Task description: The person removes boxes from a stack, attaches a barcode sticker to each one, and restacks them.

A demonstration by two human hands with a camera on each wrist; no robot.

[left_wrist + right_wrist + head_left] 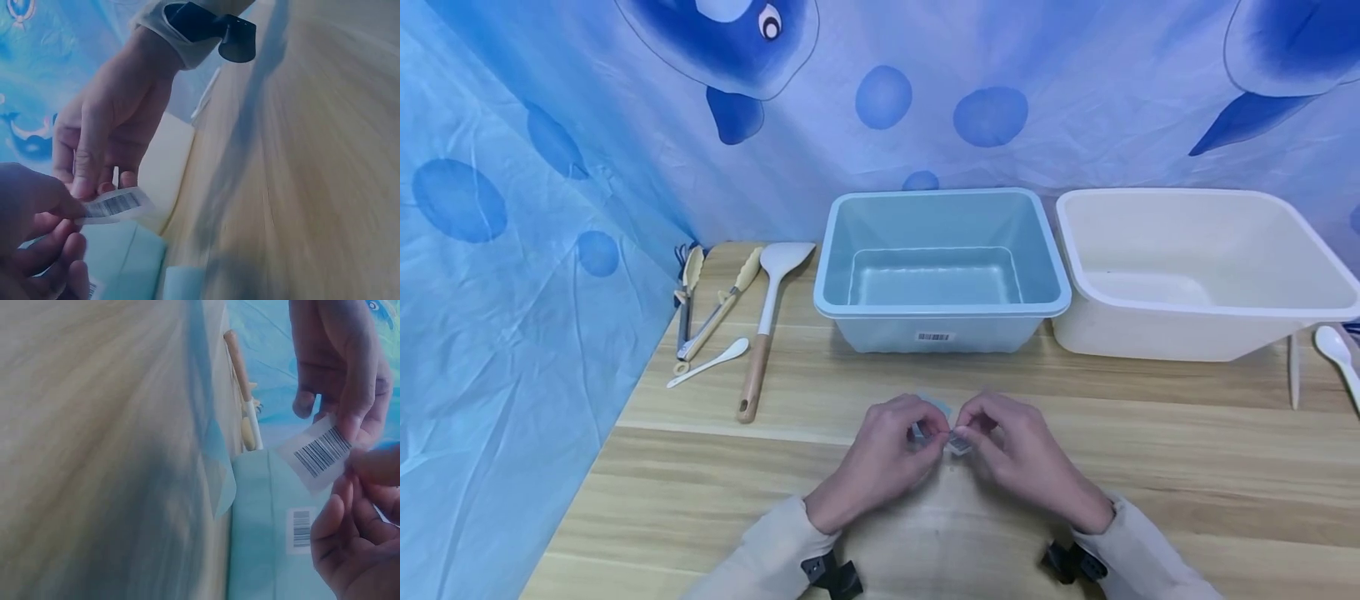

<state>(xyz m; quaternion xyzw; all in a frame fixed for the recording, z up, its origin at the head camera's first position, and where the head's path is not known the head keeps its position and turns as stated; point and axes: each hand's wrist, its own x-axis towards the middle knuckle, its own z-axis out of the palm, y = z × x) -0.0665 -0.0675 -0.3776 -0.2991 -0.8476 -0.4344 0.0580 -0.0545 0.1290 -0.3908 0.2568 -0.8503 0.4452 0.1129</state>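
Observation:
A small pale label with a printed barcode [322, 452] is held up between both hands over the middle of the table. My left hand [897, 446] pinches it by one edge between thumb and fingertips. From the other side my right hand [1018, 454] pinches it too, the two sets of fingertips almost touching. Just beyond the hands a thin light-blue piece [220, 472] lies curled on the table; what it is I cannot tell. Fingers partly cover the label in every view.
Behind the hands stand a light-blue bin [936, 329] with a barcode sticker and a white bin [1150, 333]. At left lie a spatula [767, 321], tongs [718, 317] and a small white spoon [711, 362]. Another white spoon [1335, 348] is at far right.

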